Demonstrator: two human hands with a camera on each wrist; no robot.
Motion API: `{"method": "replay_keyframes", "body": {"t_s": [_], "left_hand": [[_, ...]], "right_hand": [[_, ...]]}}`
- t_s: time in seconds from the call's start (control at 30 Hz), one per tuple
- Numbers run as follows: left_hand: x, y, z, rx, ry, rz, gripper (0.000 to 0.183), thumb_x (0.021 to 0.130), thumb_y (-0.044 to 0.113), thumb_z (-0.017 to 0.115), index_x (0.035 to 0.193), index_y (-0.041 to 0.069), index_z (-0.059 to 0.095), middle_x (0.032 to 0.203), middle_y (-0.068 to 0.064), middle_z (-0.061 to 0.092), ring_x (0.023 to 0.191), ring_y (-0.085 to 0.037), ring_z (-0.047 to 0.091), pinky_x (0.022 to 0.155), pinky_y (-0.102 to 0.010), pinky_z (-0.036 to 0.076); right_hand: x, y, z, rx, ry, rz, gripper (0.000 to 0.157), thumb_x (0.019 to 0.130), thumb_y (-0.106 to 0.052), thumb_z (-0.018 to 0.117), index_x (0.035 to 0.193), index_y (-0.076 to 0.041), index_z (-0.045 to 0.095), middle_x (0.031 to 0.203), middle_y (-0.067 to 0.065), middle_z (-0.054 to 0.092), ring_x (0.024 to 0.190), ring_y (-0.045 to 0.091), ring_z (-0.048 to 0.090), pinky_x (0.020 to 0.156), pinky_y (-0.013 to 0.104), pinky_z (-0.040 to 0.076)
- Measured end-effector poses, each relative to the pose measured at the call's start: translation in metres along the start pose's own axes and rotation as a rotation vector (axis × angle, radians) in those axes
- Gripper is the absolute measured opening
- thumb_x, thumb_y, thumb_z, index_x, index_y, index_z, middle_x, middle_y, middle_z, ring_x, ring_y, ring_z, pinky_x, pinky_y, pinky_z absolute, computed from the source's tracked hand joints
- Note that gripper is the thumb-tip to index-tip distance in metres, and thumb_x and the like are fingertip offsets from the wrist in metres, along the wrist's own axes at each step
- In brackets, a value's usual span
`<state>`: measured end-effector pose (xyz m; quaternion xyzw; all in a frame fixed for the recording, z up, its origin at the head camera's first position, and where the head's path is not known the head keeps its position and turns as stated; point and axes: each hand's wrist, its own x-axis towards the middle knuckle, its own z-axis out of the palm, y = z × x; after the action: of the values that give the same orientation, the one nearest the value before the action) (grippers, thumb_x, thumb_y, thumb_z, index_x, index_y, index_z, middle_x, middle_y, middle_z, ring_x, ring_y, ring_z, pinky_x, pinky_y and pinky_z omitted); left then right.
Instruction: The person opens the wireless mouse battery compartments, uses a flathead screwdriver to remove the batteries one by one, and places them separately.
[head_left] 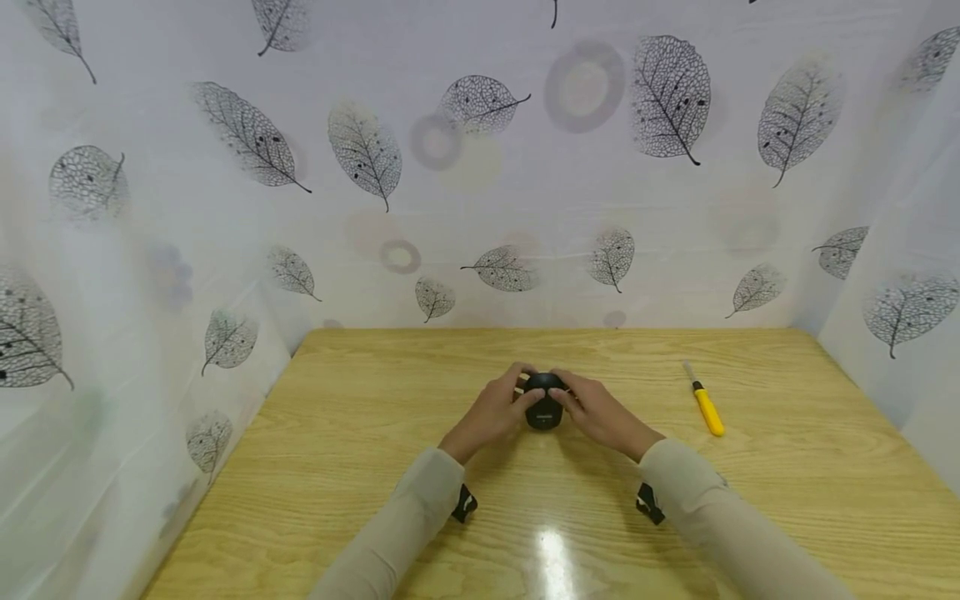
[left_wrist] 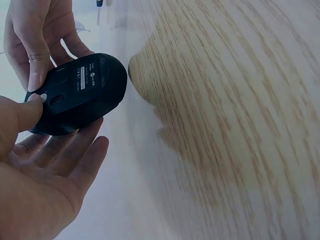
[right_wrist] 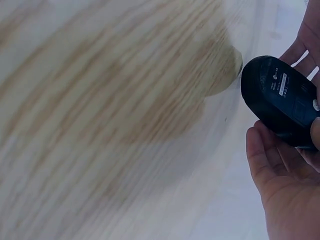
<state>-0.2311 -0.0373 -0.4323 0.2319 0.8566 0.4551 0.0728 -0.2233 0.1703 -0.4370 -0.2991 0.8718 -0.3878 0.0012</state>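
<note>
A black computer mouse is held up by both hands over the middle of the table, its underside turned toward me. My left hand grips it from the left, and my right hand grips it from the right. In the left wrist view the mouse shows a printed label, a sensor opening and a small round whitish spot, with both thumbs at that spot. The fingers lie behind the body. From the right wrist, the rounded end of the mouse appears beside the right-hand fingers.
A tool with a yellow handle and a slim metal shaft lies on the table to the right of the hands. The wooden table ends at a pale curtain printed with leaves, which also hangs along both sides.
</note>
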Motion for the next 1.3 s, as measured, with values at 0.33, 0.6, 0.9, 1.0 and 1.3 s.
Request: {"method": "replay_keyframes", "body": {"t_s": [0.33, 0.6, 0.9, 1.0, 1.3], "left_hand": [[0.0, -0.002, 0.002, -0.01, 0.01, -0.034, 0.036, 0.108, 0.032, 0.05, 0.137, 0.011, 0.052, 0.129, -0.014, 0.062, 0.108, -0.025, 0.064, 0.091, -0.042, 0.056], [0.001, 0.001, 0.003, -0.032, 0.02, -0.076, 0.039, 0.108, 0.033, 0.051, 0.137, 0.007, 0.054, 0.13, -0.017, 0.061, 0.115, -0.029, 0.061, 0.092, -0.046, 0.054], [0.001, 0.001, 0.005, -0.053, 0.023, -0.148, 0.042, 0.108, 0.035, 0.052, 0.139, 0.007, 0.055, 0.128, -0.015, 0.061, 0.113, -0.028, 0.06, 0.094, -0.047, 0.052], [0.002, -0.001, 0.005, -0.067, 0.024, -0.157, 0.044, 0.107, 0.036, 0.052, 0.139, 0.006, 0.055, 0.13, -0.015, 0.06, 0.116, -0.029, 0.059, 0.095, -0.047, 0.052], [0.003, -0.004, 0.007, -0.094, 0.027, -0.184, 0.044, 0.108, 0.038, 0.05, 0.139, 0.008, 0.057, 0.132, -0.013, 0.059, 0.113, -0.025, 0.06, 0.089, -0.042, 0.055]], "right_hand": [[-0.001, 0.001, 0.002, 0.03, 0.013, 0.053, 0.033, 0.111, -0.021, 0.043, 0.136, -0.002, 0.054, 0.094, 0.006, 0.064, 0.076, 0.025, 0.061, 0.064, 0.029, 0.05], [-0.001, 0.001, 0.004, 0.082, 0.012, 0.088, 0.039, 0.111, -0.023, 0.042, 0.139, 0.002, 0.053, 0.124, 0.022, 0.064, 0.094, 0.021, 0.068, 0.073, 0.036, 0.061], [-0.001, 0.0, 0.006, 0.082, 0.025, 0.147, 0.041, 0.111, -0.023, 0.044, 0.14, 0.004, 0.052, 0.122, 0.021, 0.065, 0.09, 0.018, 0.066, 0.071, 0.031, 0.059], [0.0, 0.0, 0.007, 0.085, 0.037, 0.151, 0.04, 0.111, -0.021, 0.045, 0.14, 0.006, 0.052, 0.119, 0.021, 0.066, 0.091, 0.02, 0.067, 0.071, 0.031, 0.059], [-0.001, -0.001, 0.011, 0.103, 0.06, 0.154, 0.04, 0.111, -0.024, 0.044, 0.138, 0.002, 0.055, 0.121, 0.019, 0.065, 0.103, 0.027, 0.068, 0.085, 0.042, 0.059]]}}
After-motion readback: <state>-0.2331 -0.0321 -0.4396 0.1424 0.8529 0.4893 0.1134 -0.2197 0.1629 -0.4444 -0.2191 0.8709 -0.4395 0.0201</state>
